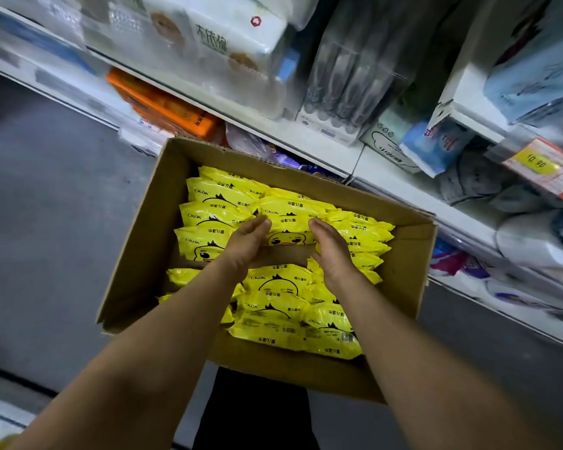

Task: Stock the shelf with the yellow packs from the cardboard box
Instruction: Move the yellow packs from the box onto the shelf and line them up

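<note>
Fingers: ours are straight and held together on both hands, palms turned toward each other, tips reaching the yellow pack [290, 233] with the duck face between them; we cannot tell whether they press it or only touch.
Left hand [246, 246]: at frame centre, tilted up and to the right, its forearm running down to the lower left corner.
Right hand [333, 251]: just right of centre, tilted up and to the left, its forearm running down to the lower right.
Gap: a strip of bare box floor shows between our wrists, below the pack.
Cardboard box [137, 254]: open-topped, in the middle of the frame, on the grey floor [46, 222].
Yellow packs [215, 216]: many lie in overlapping rows inside the box, above and below our hands.
Shelf [400, 186]: white, crossing from the upper left to the right edge, touching the box's far corner.
Shelf goods: white tissue bundles [215, 37] at the top, an orange pack [166, 108] left of them, blue packs [433, 147] to the right.
Price tag [543, 165]: yellow and red, at the right edge.
</note>
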Demonstrator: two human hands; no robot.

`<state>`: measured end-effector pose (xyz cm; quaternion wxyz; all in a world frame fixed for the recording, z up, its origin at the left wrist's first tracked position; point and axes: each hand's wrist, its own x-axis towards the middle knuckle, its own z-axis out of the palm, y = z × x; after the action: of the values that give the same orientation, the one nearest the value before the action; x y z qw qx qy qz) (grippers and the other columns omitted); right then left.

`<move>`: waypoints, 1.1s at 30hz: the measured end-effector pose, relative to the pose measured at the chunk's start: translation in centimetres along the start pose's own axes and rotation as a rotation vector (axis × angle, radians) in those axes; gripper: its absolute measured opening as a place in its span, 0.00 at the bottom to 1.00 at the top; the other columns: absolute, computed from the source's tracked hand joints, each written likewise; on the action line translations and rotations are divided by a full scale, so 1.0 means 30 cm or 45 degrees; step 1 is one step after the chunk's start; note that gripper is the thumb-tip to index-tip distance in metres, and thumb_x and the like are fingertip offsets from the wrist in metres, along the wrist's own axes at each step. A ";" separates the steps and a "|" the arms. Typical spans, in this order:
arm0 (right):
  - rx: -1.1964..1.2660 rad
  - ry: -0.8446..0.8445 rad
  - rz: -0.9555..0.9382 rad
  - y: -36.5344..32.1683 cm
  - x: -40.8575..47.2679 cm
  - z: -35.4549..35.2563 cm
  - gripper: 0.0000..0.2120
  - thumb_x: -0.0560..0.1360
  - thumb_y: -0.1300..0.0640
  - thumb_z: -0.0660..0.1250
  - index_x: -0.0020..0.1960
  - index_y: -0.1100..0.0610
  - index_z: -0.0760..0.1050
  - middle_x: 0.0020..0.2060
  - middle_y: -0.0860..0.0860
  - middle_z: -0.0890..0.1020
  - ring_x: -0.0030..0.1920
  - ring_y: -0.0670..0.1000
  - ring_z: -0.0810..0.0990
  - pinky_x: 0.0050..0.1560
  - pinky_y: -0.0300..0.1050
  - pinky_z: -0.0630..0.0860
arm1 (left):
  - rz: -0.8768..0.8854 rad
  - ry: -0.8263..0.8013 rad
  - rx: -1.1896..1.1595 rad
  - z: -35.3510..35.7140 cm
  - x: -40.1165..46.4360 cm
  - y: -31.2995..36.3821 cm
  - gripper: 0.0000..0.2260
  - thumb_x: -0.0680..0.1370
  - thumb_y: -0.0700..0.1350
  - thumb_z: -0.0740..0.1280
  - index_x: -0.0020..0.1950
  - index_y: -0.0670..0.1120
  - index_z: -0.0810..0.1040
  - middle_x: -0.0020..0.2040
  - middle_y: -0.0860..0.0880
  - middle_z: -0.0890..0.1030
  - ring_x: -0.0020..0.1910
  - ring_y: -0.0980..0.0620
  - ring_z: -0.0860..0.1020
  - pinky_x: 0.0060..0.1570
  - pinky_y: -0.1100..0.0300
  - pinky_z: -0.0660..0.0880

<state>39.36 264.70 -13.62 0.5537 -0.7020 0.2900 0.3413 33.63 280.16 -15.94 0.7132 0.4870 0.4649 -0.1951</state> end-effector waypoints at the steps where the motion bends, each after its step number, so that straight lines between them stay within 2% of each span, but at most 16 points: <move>1: 0.007 -0.005 0.013 -0.003 0.003 -0.001 0.16 0.78 0.48 0.68 0.64 0.50 0.77 0.61 0.45 0.78 0.61 0.46 0.73 0.69 0.54 0.70 | 0.048 0.033 0.022 0.003 -0.001 -0.004 0.15 0.78 0.46 0.70 0.65 0.53 0.77 0.60 0.47 0.77 0.58 0.47 0.76 0.59 0.51 0.76; 4: 0.043 -0.026 0.061 -0.019 -0.002 0.000 0.08 0.79 0.50 0.68 0.57 0.48 0.77 0.59 0.47 0.78 0.59 0.48 0.76 0.55 0.46 0.75 | 0.125 0.183 0.071 0.017 0.000 -0.014 0.15 0.76 0.35 0.70 0.59 0.50 0.80 0.46 0.48 0.74 0.46 0.49 0.74 0.43 0.58 0.74; 6: 0.048 -0.028 0.080 -0.022 -0.010 -0.007 0.07 0.79 0.50 0.67 0.56 0.48 0.77 0.60 0.49 0.79 0.57 0.48 0.77 0.47 0.42 0.75 | 0.135 0.267 0.106 0.027 -0.007 -0.009 0.15 0.74 0.34 0.72 0.58 0.49 0.79 0.42 0.50 0.72 0.43 0.50 0.74 0.40 0.59 0.73; 10: 0.064 -0.027 0.097 -0.031 -0.020 -0.021 0.08 0.79 0.50 0.67 0.58 0.48 0.76 0.61 0.49 0.78 0.60 0.49 0.75 0.55 0.45 0.74 | 0.159 0.286 0.151 0.035 -0.018 0.021 0.12 0.74 0.39 0.74 0.57 0.42 0.81 0.44 0.51 0.76 0.48 0.52 0.76 0.51 0.58 0.72; 13: 0.090 -0.020 0.105 -0.035 -0.039 -0.020 0.15 0.78 0.50 0.68 0.64 0.51 0.76 0.61 0.49 0.78 0.59 0.49 0.75 0.57 0.47 0.73 | 0.238 0.247 0.293 0.022 -0.032 0.036 0.04 0.75 0.44 0.73 0.45 0.44 0.79 0.45 0.48 0.78 0.46 0.51 0.75 0.48 0.59 0.68; 15: 0.085 -0.008 0.100 -0.036 -0.052 -0.018 0.20 0.77 0.50 0.70 0.67 0.52 0.74 0.62 0.49 0.78 0.55 0.47 0.77 0.57 0.47 0.73 | 0.260 0.240 0.338 0.006 -0.051 0.055 0.08 0.77 0.46 0.71 0.42 0.47 0.74 0.45 0.47 0.76 0.46 0.49 0.73 0.45 0.58 0.68; 17: 0.043 0.005 0.069 -0.029 -0.057 -0.019 0.12 0.76 0.52 0.72 0.58 0.50 0.77 0.55 0.47 0.81 0.51 0.45 0.78 0.56 0.46 0.72 | 0.250 0.186 0.288 -0.014 -0.068 0.075 0.09 0.79 0.48 0.68 0.43 0.47 0.71 0.43 0.48 0.74 0.45 0.50 0.71 0.42 0.58 0.67; 19: -0.025 -0.009 0.029 -0.030 -0.081 -0.016 0.07 0.75 0.52 0.73 0.49 0.48 0.76 0.48 0.43 0.80 0.51 0.46 0.77 0.55 0.46 0.69 | 0.214 0.129 0.228 -0.036 -0.094 0.095 0.06 0.80 0.49 0.66 0.47 0.48 0.73 0.45 0.50 0.76 0.48 0.51 0.73 0.44 0.60 0.70; 20: -0.069 -0.033 0.031 -0.030 -0.094 -0.011 0.10 0.74 0.51 0.74 0.52 0.49 0.77 0.50 0.43 0.80 0.54 0.48 0.77 0.56 0.46 0.68 | 0.199 0.117 0.210 -0.047 -0.109 0.102 0.08 0.80 0.51 0.65 0.54 0.48 0.75 0.51 0.51 0.78 0.53 0.51 0.74 0.50 0.59 0.73; 21: -0.079 -0.069 0.057 -0.033 -0.109 -0.005 0.19 0.72 0.47 0.76 0.60 0.50 0.76 0.56 0.45 0.80 0.59 0.50 0.77 0.60 0.48 0.69 | 0.189 0.115 0.194 -0.064 -0.106 0.095 0.16 0.80 0.54 0.66 0.62 0.46 0.74 0.59 0.50 0.78 0.58 0.50 0.75 0.57 0.56 0.74; 22: -0.054 -0.106 0.107 -0.037 -0.119 0.001 0.31 0.69 0.44 0.77 0.68 0.52 0.72 0.63 0.46 0.78 0.65 0.52 0.75 0.64 0.52 0.70 | 0.178 0.119 0.178 -0.075 -0.119 0.098 0.21 0.79 0.56 0.66 0.67 0.44 0.72 0.63 0.48 0.77 0.60 0.48 0.76 0.61 0.54 0.74; 23: 0.009 -0.139 0.173 -0.044 -0.131 0.008 0.39 0.67 0.43 0.79 0.72 0.52 0.69 0.66 0.47 0.76 0.67 0.53 0.74 0.66 0.56 0.72 | 0.178 0.122 0.156 -0.086 -0.121 0.094 0.21 0.79 0.56 0.65 0.67 0.44 0.72 0.62 0.48 0.78 0.57 0.49 0.77 0.59 0.55 0.77; 25: 0.161 -0.229 0.252 -0.058 -0.149 0.022 0.40 0.66 0.48 0.80 0.73 0.55 0.67 0.66 0.49 0.76 0.64 0.55 0.78 0.57 0.54 0.80 | 0.151 0.154 0.072 -0.095 -0.145 0.094 0.20 0.80 0.54 0.64 0.68 0.45 0.71 0.61 0.48 0.78 0.53 0.50 0.78 0.52 0.55 0.80; 27: 0.212 -0.256 0.248 -0.067 -0.160 0.036 0.40 0.67 0.53 0.79 0.73 0.58 0.65 0.67 0.51 0.75 0.59 0.54 0.81 0.49 0.50 0.83 | 0.131 0.260 0.008 -0.108 -0.151 0.079 0.22 0.80 0.56 0.64 0.70 0.45 0.70 0.63 0.49 0.75 0.57 0.50 0.75 0.51 0.54 0.77; 30: 0.313 -0.081 0.217 -0.071 -0.162 0.054 0.42 0.72 0.58 0.76 0.78 0.61 0.56 0.70 0.53 0.69 0.57 0.52 0.77 0.53 0.50 0.81 | 0.158 0.594 -0.115 -0.153 -0.140 0.044 0.21 0.78 0.58 0.66 0.64 0.45 0.74 0.62 0.44 0.78 0.56 0.48 0.78 0.58 0.49 0.76; 33: 0.392 0.055 0.201 -0.061 -0.144 0.052 0.44 0.72 0.57 0.76 0.78 0.63 0.54 0.70 0.56 0.67 0.59 0.54 0.77 0.52 0.50 0.81 | 0.052 0.771 -0.033 -0.228 -0.119 -0.007 0.29 0.75 0.59 0.69 0.70 0.45 0.69 0.67 0.44 0.73 0.64 0.42 0.74 0.61 0.47 0.72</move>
<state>37.98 266.75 -9.33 0.6198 -0.5911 0.4049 0.3201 28.48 285.43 -13.63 0.5519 0.5232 0.6490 -0.0208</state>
